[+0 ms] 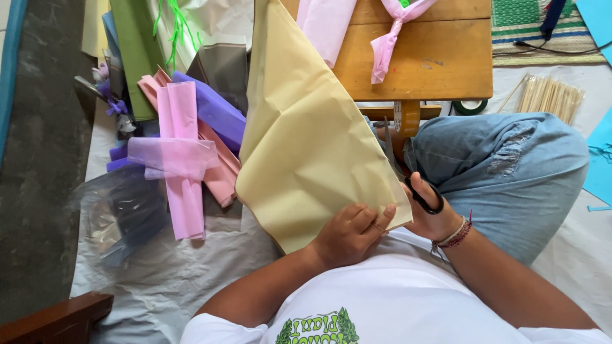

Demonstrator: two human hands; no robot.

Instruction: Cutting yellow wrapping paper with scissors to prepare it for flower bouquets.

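Observation:
A large sheet of pale yellow paper point(306, 134) hangs in front of me, reaching up over the low wooden table point(440, 64). My left hand point(347, 234) pinches its lower edge between thumb and fingers. My right hand point(428, 213) grips black-handled scissors point(408, 181), whose blades run up along the sheet's right edge. My knee in light blue jeans point(510, 165) lies just right of the scissors.
Folded pink point(182, 159), purple point(213, 108) and green point(137, 51) papers are piled at left beside a clear plastic bag point(121, 213). Pink tissue paper point(389, 44) lies on the table, a tape roll point(407, 118) hangs at its edge. Bamboo sticks point(549, 95) rest at right.

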